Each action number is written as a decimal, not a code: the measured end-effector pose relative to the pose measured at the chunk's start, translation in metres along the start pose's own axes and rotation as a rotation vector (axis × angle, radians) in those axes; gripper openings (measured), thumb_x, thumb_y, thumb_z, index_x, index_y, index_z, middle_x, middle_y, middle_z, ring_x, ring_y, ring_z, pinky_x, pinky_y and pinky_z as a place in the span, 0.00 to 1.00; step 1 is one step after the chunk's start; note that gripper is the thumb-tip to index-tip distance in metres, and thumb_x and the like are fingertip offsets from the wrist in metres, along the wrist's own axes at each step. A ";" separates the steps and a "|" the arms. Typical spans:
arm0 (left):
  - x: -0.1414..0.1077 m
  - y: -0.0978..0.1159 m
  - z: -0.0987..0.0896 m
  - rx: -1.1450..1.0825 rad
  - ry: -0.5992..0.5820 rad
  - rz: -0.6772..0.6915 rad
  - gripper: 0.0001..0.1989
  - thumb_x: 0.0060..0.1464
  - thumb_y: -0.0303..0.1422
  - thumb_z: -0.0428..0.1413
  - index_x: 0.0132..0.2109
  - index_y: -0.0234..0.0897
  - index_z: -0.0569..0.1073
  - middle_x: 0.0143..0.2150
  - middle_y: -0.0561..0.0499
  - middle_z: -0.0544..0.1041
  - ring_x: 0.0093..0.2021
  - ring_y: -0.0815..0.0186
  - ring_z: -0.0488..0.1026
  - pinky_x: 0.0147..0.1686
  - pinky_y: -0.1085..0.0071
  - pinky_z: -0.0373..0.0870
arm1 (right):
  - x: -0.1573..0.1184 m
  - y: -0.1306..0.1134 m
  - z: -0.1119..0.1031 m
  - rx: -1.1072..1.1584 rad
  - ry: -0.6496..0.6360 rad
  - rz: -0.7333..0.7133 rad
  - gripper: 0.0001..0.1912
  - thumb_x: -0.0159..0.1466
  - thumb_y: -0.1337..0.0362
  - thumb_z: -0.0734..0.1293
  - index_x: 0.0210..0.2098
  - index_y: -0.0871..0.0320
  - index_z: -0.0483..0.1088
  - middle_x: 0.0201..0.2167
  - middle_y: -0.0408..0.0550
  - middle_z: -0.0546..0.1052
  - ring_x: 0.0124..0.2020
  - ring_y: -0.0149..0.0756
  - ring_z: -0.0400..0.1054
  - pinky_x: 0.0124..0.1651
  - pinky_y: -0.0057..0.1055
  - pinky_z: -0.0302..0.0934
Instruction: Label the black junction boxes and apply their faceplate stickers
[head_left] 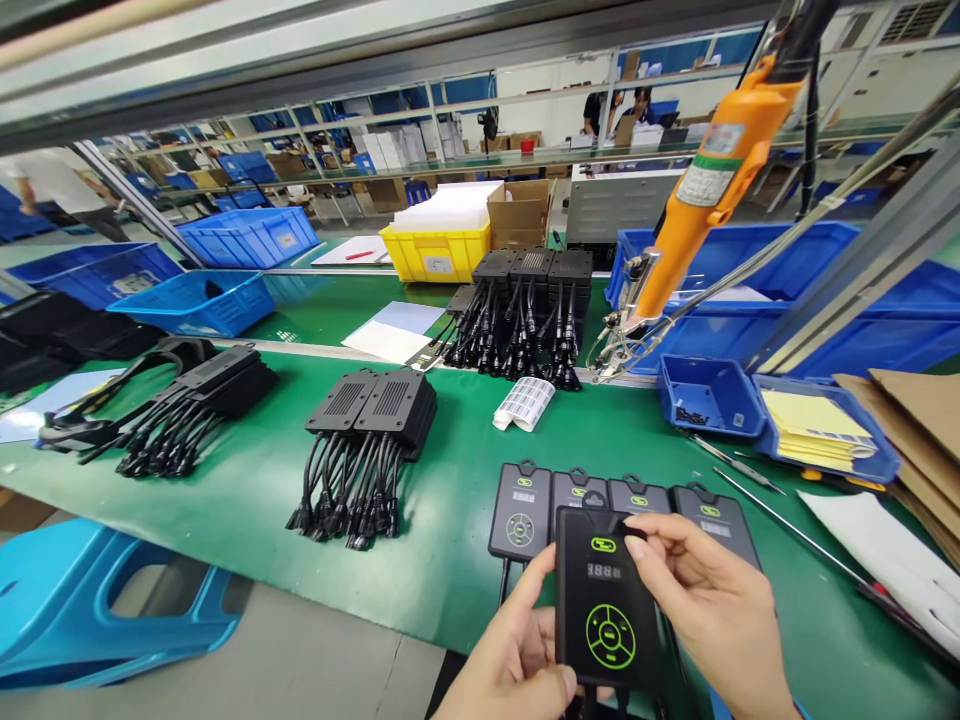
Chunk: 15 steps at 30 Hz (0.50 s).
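In my left hand (517, 650) is a black controller (609, 600) with a digital display and a round green-outlined keypad, its face turned up toward me. The thumb lies on its lower left corner and the fingers run along the left side. My right hand (701, 600) is closed in a pinch at the controller's upper right corner. Whether a thin film lies between those fingertips I cannot tell. Cables leave the controller's bottom edge. Behind it, several like controllers (520, 510) lie face up in a row on the green bench (450, 560), partly covered by my hands.
Stacked controllers with cables (375, 410) stand left of centre, more (532, 270) farther back. A label sheet (523, 403) curls between them. An orange electric screwdriver (705, 190) hangs at right above blue bins (709, 395). Tweezers (739, 465) lie right; a blue stool (112, 600) stands left.
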<state>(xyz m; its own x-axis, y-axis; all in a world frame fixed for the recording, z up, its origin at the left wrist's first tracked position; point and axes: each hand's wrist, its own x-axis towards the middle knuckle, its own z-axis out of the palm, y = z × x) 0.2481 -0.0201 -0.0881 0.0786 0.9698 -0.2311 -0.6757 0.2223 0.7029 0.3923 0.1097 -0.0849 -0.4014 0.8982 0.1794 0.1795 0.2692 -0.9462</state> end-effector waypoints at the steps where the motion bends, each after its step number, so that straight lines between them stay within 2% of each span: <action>1: 0.000 0.001 0.000 0.001 -0.001 0.004 0.46 0.53 0.33 0.63 0.69 0.42 0.42 0.44 0.44 0.74 0.42 0.64 0.76 0.42 0.72 0.66 | 0.000 0.000 0.000 -0.015 -0.001 -0.011 0.08 0.62 0.60 0.68 0.38 0.57 0.74 0.23 0.42 0.69 0.23 0.28 0.65 0.25 0.22 0.63; 6: -0.002 0.002 0.001 0.014 0.039 -0.021 0.49 0.51 0.34 0.64 0.70 0.42 0.41 0.43 0.45 0.74 0.41 0.63 0.76 0.43 0.71 0.67 | 0.002 -0.001 0.001 -0.098 0.010 -0.140 0.06 0.63 0.64 0.67 0.40 0.56 0.73 0.24 0.41 0.68 0.23 0.27 0.64 0.26 0.23 0.62; 11: -0.003 0.006 0.004 0.018 0.052 -0.023 0.48 0.51 0.35 0.65 0.70 0.40 0.44 0.43 0.44 0.75 0.40 0.65 0.76 0.42 0.73 0.67 | 0.003 -0.002 0.001 -0.183 0.043 -0.292 0.07 0.63 0.67 0.67 0.41 0.54 0.72 0.24 0.39 0.66 0.23 0.26 0.61 0.27 0.23 0.61; 13: -0.002 0.008 0.005 0.034 0.062 -0.023 0.50 0.51 0.37 0.65 0.70 0.38 0.43 0.43 0.42 0.74 0.40 0.65 0.75 0.42 0.73 0.67 | 0.004 0.000 0.002 -0.207 0.055 -0.289 0.11 0.64 0.66 0.67 0.46 0.53 0.71 0.24 0.38 0.66 0.23 0.26 0.61 0.28 0.24 0.62; 15: -0.001 0.008 0.003 0.045 0.075 -0.026 0.54 0.50 0.38 0.66 0.70 0.35 0.38 0.43 0.41 0.74 0.40 0.64 0.75 0.42 0.72 0.68 | 0.006 0.001 0.003 -0.210 0.059 -0.220 0.18 0.64 0.64 0.67 0.53 0.53 0.67 0.24 0.37 0.67 0.23 0.26 0.62 0.28 0.24 0.63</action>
<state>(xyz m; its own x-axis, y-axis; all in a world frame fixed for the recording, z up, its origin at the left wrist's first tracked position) 0.2452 -0.0194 -0.0804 0.0398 0.9537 -0.2983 -0.6402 0.2535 0.7252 0.3875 0.1145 -0.0857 -0.4000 0.8270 0.3952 0.2782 0.5204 -0.8074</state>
